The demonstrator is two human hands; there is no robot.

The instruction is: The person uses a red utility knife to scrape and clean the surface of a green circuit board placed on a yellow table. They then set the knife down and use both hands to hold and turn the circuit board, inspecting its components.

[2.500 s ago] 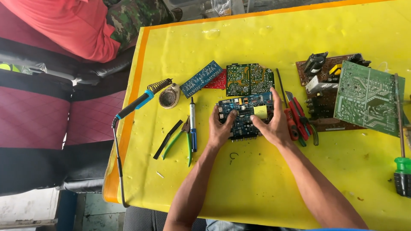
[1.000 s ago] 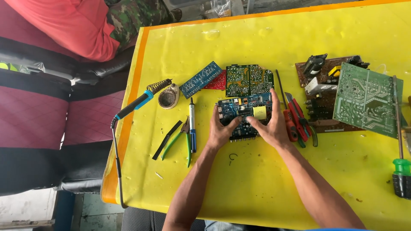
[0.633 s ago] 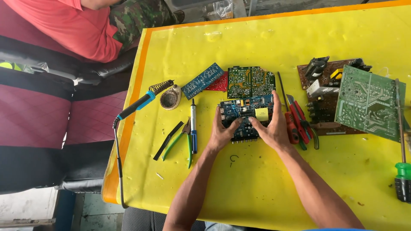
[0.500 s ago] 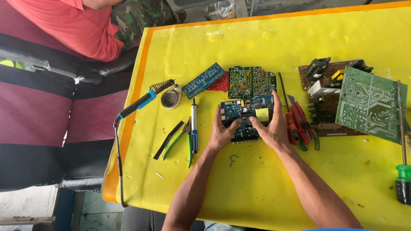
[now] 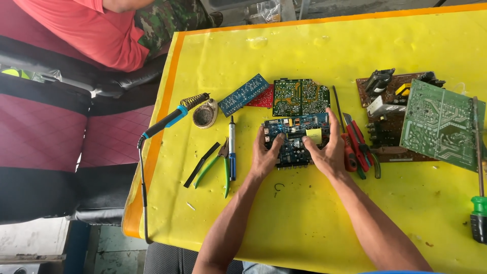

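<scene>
- Head view looks down on a yellow tabletop [image 5: 304,218], where both hands hold a blue circuit board [image 5: 294,139] near the middle, its underside seemingly resting on the surface.
- Left hand [image 5: 264,157] has its grip closed on the board's left edge, thumb lying across the top face.
- Right hand [image 5: 327,149] grips the right edge, fingers reaching up past the board's far corner, thumb near a pale yellow part on the board.
- Just behind the board lie two green circuit boards [image 5: 300,96], a smaller blue board [image 5: 243,95] and a red one [image 5: 262,98]; a nudge forward could push into them.
- Red-handled pliers [image 5: 355,147] lie touching or just beside the right hand; a sideways slip could knock them or scrape the board against metal.
- Left of the hands lie a blue-and-silver pen-shaped tool [image 5: 232,149] and green-handled cutters [image 5: 215,165], near enough to catch the left wrist.
- Soldering iron [image 5: 170,117] rests by a round tin [image 5: 204,115], its cord hanging off the edge; a snag could drag it. Whether it is hot I cannot tell.
- Thumbs pressing on small parts might bend them.
- Far right, a large green board [image 5: 441,124] leans on a brown board, and a green-handled screwdriver [image 5: 478,208] lies at the edge.
</scene>
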